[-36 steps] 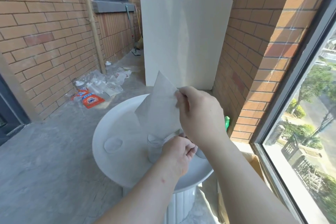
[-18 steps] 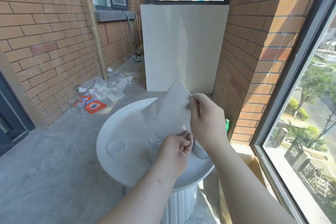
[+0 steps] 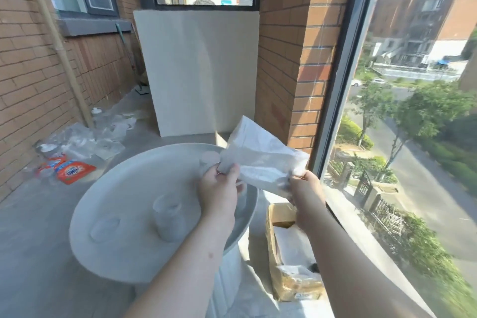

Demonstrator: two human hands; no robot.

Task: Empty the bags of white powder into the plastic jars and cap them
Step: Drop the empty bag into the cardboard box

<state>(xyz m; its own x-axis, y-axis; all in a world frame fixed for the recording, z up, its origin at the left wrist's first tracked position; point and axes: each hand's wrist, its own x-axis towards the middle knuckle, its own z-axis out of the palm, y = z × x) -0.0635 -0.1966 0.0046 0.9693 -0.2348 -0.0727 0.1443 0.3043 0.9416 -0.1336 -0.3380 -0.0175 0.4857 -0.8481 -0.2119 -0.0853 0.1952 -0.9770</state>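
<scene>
Both hands hold a crumpled translucent bag [image 3: 260, 160] above the right edge of the round white table [image 3: 124, 253]. My left hand [image 3: 219, 188] pinches its left end and my right hand [image 3: 305, 188] grips its right end. An open clear plastic jar [image 3: 167, 217] stands on the table left of my left hand, white powder inside. A clear lid [image 3: 104, 226] lies flat further left. Another jar [image 3: 210, 159] shows at the table's far edge behind the bag.
A cardboard box [image 3: 289, 266] with white bags inside sits on the floor right of the table, under my right arm. Empty plastic bags and an orange packet [image 3: 72, 169] litter the floor by the left brick wall. A large window [image 3: 413, 137] runs along the right.
The bag has been carried from above the jar to the right and crumpled between both hands. The camera has turned right, so the table and jar sit further left.
</scene>
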